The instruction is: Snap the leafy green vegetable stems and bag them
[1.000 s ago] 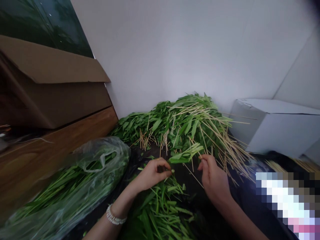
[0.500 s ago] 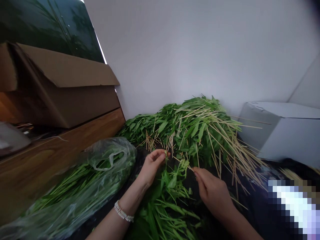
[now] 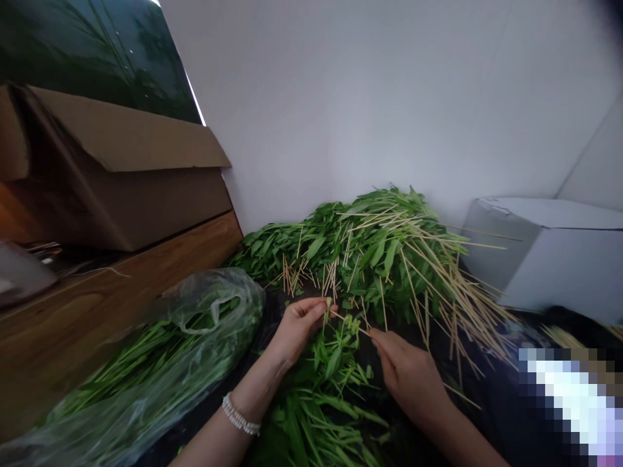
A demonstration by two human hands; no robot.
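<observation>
My left hand (image 3: 298, 327) pinches a small folded bunch of green leaf stems (image 3: 329, 306) between thumb and fingers. My right hand (image 3: 406, 375) is closed on a thin bamboo skewer (image 3: 351, 325) whose tip runs into that bunch. Both hands hover over loose green stems (image 3: 321, 402) lying on a dark sheet (image 3: 479, 389). Behind them rises a big heap of skewered greens (image 3: 379, 253) with many pale sticks poking out toward me. A beaded bracelet (image 3: 238, 416) circles my left wrist.
A clear plastic bag of greens (image 3: 160, 363) lies at left beside a wooden ledge (image 3: 117, 292) bearing an open cardboard box (image 3: 121, 175). A white box (image 3: 549, 253) stands at right against the white wall.
The large leafy bunch my left hand held up has dropped away; both hands drew closer, the left now pinching a small folded bit with the skewer pushed into it.
</observation>
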